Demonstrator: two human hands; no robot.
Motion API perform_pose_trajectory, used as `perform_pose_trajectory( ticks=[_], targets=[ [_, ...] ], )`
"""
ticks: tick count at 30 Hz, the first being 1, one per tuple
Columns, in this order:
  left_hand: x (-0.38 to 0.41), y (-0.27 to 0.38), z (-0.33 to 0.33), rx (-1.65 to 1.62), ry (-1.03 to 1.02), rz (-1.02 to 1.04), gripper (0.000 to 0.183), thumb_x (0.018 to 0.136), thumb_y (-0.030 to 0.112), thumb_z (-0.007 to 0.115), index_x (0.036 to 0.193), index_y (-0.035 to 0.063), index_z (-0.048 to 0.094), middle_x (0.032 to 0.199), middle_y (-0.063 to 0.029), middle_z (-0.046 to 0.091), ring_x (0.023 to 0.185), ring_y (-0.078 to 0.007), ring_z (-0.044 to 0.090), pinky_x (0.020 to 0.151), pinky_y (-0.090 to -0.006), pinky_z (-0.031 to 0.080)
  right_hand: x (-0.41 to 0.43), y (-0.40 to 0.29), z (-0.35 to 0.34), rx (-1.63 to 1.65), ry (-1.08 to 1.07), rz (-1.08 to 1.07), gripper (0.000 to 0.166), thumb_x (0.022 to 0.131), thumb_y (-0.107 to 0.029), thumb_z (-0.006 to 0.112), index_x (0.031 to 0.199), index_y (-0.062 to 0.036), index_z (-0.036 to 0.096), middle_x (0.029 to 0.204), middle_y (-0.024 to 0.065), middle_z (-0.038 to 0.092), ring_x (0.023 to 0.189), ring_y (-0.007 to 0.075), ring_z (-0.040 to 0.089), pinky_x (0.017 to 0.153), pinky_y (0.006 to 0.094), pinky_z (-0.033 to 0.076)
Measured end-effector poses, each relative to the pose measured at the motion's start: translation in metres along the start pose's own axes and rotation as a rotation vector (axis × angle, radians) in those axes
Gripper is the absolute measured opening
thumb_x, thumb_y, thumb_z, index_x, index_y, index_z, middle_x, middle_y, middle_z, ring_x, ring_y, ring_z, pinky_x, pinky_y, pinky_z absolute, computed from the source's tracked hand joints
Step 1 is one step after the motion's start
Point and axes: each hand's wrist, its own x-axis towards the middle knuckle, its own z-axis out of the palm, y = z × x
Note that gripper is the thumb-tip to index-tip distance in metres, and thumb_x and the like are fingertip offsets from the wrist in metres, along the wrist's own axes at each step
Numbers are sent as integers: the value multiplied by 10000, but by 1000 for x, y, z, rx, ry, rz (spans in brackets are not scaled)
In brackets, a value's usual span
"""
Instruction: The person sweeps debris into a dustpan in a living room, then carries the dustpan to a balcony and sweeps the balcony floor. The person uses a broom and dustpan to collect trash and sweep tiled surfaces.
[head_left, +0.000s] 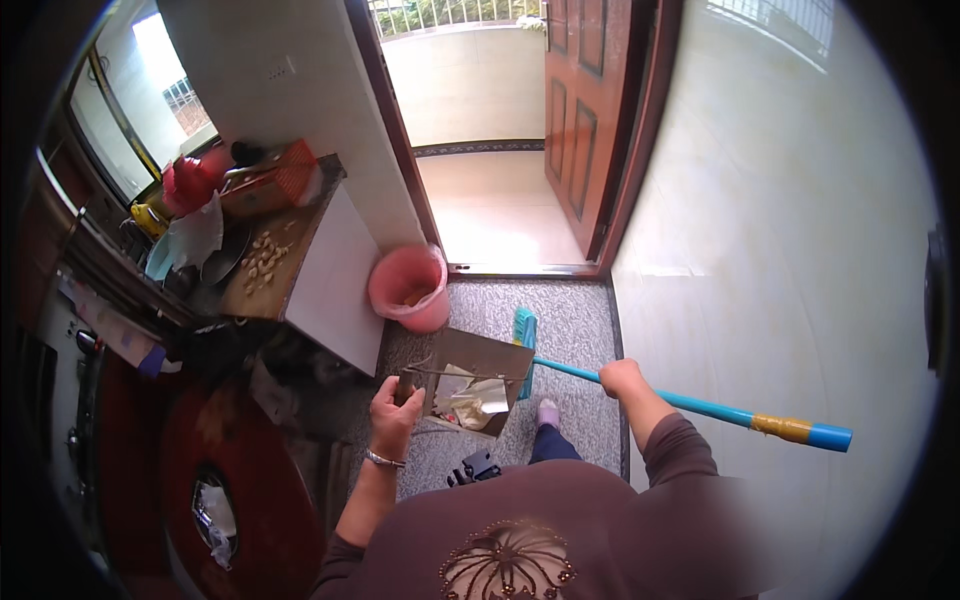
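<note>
My left hand (396, 416) grips the upright handle of a metal dustpan (480, 349). Crumpled paper or plastic scraps (472, 397) and small bits of debris lie in the pan. In my right hand (621, 377) is the blue handle (705, 405) of a broom, wrapped with yellow tape near its end. The turquoise bristle head (525, 330) of the broom is just past the dustpan's right edge, partly hidden by it; whether the two touch I cannot tell.
A pink lined bin (412, 292) stands left of the doorway, beside a counter (300, 247) holding garlic-like pieces (262, 259), a pan and a red basket (296, 169). The brown door (581, 112) stands open. A tiled wall (765, 247) runs along the right; a round red table (247, 480) is lower left.
</note>
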Motion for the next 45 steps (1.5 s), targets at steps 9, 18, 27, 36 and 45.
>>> perform_pose_trajectory(
  ticks=[9, 18, 27, 36, 45],
  targets=[
    [149, 9, 48, 79, 172, -50, 159, 851, 70, 631, 786, 93, 488, 632, 69, 450, 494, -11, 398, 424, -188, 331, 138, 68, -50, 188, -131, 11, 204, 807, -127, 555, 943, -105, 706, 992, 107, 681, 925, 262, 657, 760, 391, 520],
    [253, 8, 65, 9, 188, -127, 145, 855, 74, 632, 803, 91, 498, 645, 73, 459, 510, -4, 404, 435, -181, 330, 223, 124, -86, 500, -161, 97, 242, 767, -239, 622, 958, -92, 648, 1003, 149, 654, 966, 312, 619, 825, 412, 503],
    [380, -33, 92, 53, 45, -179, 121, 836, 80, 655, 834, 45, 539, 732, 41, 544, 655, -28, 476, 584, -200, 416, 246, 135, -71, 656, -44, 348, 495, 869, -266, 541, 1325, -115, 418, 1004, 252, 618, 936, 420, 593, 820, 481, 474],
    [486, -40, 124, 187, -31, -202, 134, 839, 110, 660, 828, 43, 544, 688, 46, 497, 617, -34, 427, 547, -217, 387, 283, 148, -12, 922, -24, 412, 496, 876, -243, 532, 1336, -90, 429, 1051, 271, 601, 987, 423, 581, 854, 458, 466],
    [559, -62, 155, 264, 24, -334, 173, 822, 121, 677, 781, 55, 523, 638, 59, 424, 597, -37, 365, 528, -219, 345, 568, 200, -75, 848, -76, 177, 511, 845, -214, 511, 1326, -78, 404, 1011, 284, 598, 958, 435, 581, 841, 480, 463]
  ],
)
